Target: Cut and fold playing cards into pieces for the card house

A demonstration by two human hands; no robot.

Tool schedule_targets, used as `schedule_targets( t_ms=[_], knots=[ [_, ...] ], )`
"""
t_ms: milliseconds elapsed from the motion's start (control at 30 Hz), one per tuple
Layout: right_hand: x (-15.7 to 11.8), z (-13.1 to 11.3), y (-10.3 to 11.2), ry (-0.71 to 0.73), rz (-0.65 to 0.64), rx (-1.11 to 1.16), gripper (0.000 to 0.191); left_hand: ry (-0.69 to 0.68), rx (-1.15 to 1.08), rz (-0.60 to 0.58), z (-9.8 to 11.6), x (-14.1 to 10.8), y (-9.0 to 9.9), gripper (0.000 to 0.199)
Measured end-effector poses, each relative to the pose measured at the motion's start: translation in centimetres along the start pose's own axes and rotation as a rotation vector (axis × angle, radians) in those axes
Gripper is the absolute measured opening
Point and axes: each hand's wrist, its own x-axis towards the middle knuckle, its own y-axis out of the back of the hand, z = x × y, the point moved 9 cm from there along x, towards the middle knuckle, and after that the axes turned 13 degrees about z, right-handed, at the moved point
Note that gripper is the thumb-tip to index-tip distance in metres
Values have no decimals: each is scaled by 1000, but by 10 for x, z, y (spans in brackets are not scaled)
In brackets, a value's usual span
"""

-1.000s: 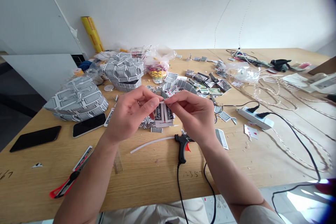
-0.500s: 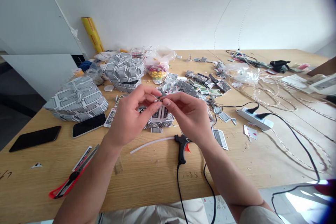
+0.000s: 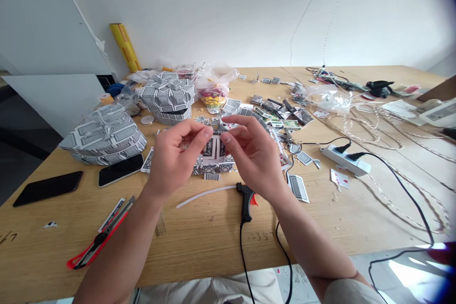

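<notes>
My left hand [image 3: 178, 159] and my right hand [image 3: 251, 154] hover with curled fingers just above a small playing-card construction [image 3: 213, 167], whose upright card panels stand at the middle of the wooden table [image 3: 199, 247]. The fingertips of both hands are close together, and no held item shows between them. Below my hands lie a black hot glue gun [image 3: 245, 202] and a white glue stick [image 3: 204, 197]. A loose card [image 3: 298, 187] lies beyond my right wrist.
Two large card-covered models [image 3: 168, 97] [image 3: 103, 135] stand left of my hands. Nearby lie two black phones [image 3: 120, 169] [image 3: 48, 188] and a red utility knife [image 3: 101, 233]. Loose cards [image 3: 278, 116], a power strip [image 3: 344, 160] and looped wire [image 3: 374, 128] spread rightward.
My hands have parted from their pinch over the construction and moved slightly back and up. The small piece pinched between the fingertips no longer shows there.
</notes>
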Motion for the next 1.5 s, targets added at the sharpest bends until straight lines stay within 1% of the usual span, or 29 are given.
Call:
schedule_targets(
  t_ms=[67, 133, 200, 267, 333, 367, 400, 467, 533, 633, 667, 800, 867, 1000, 1067, 1133, 1167, 1267, 1400, 1433, 1500],
  knots=[
    [-2, 6, -4, -83, -61, 53, 31, 37, -17, 59, -4, 3, 5, 22],
    [-2, 9, -6, -121, -75, 106, 27, 75, -34, 61, -9, 5, 5, 25],
    [1, 5, -4, -81, -35, 127, 21, 114, -70, 1, -12, 5, 1, 24],
    [5, 1, 2, -17, 43, 98, 14, 144, -127, -94, -12, 3, -5, 23],
    [7, -2, 9, 17, 118, 49, 8, 155, -183, -202, -10, 0, -11, 29],
    [7, -2, 11, 22, 146, 30, 5, 151, -211, -237, -8, -2, -12, 32],
    [7, -3, 13, 23, 166, 18, 5, 141, -240, -247, -5, -2, -10, 35],
    [6, -3, 15, 22, 186, 21, 6, 118, -284, -221, -2, 0, -4, 42],
    [5, -4, 17, 22, 207, 40, 7, 83, -273, -216, 1, 1, 0, 38],
    [6, -4, 19, 20, 229, 42, 7, -6, -171, -317, 8, -2, -3, 17],
    [6, -4, 21, 21, 235, 29, 7, -44, -145, -344, 11, -4, -4, 15],
    [8, -5, 24, 16, 248, 4, 7, -164, -113, -386, 21, -8, -5, 22],
    [7, -5, 24, -4, 242, 30, 7, -234, -79, -359, 25, -8, -4, 24],
    [5, -4, 19, -40, 212, 91, 5, -460, 8, -193, 37, -6, 1, 17],
    [5, -6, 17, -34, 202, 116, 6, -562, -17, -121, 44, -8, 4, 15],
    [3, -9, 15, -6, 181, 132, 8, -609, -50, -84, 45, -9, 6, 16],
    [2, -11, 14, 12, 162, 137, 9, -609, -57, -70, 44, -8, 7, 16],
    [-3, -22, 11, 112, 79, 147, 15, -549, -73, -21, 38, -6, 13, 18],
    [-11, -33, 6, 237, -42, 171, 24, -390, -172, 31, 27, -3, 19, 21],
    [-11, -33, 6, 254, -47, 174, 25, -339, -203, 35, 24, -3, 19, 20],
    [-11, -32, 8, 283, -14, 162, 25, -244, -256, 26, 20, -3, 16, 17]
  ],
)
